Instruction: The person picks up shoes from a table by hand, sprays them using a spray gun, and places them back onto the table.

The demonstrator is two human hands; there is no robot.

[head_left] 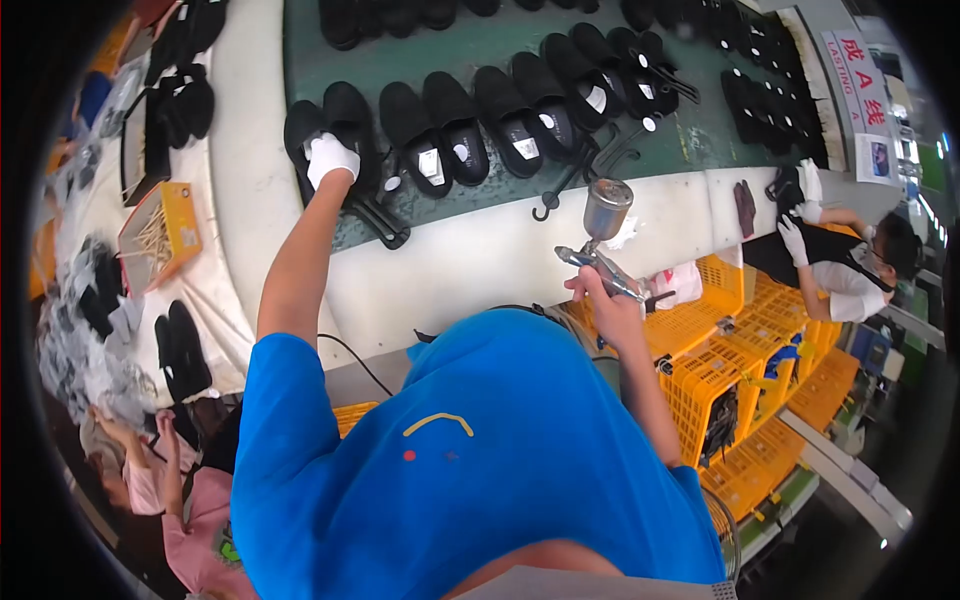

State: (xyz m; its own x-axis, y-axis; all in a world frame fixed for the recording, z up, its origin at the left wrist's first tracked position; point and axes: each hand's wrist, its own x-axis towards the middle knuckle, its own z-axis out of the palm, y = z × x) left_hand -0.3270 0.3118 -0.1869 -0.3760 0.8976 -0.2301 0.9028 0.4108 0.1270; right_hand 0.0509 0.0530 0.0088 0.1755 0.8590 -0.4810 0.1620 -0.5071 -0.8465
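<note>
My left hand (330,160), in a white glove, is at the opening of a black slip-on shoe (302,122), with its fingers bent and partly hidden at the shoe. The other shoe (350,115) of this pair lies against it on the right. Below the pair rests a black hanger (378,218). Bare and closed, my right hand (610,305) grips a metal spray gun (618,280) with a silver cup (607,208) on top, over the near white edge of the table.
More black shoes (437,120) line the green belt (450,208), with several hangers (600,160) by them. An orange box of sticks (178,232) is at left. Yellow crates (700,370) stand at right. A gloved co-worker (850,250) handles something black; other people (200,520) are lower left.
</note>
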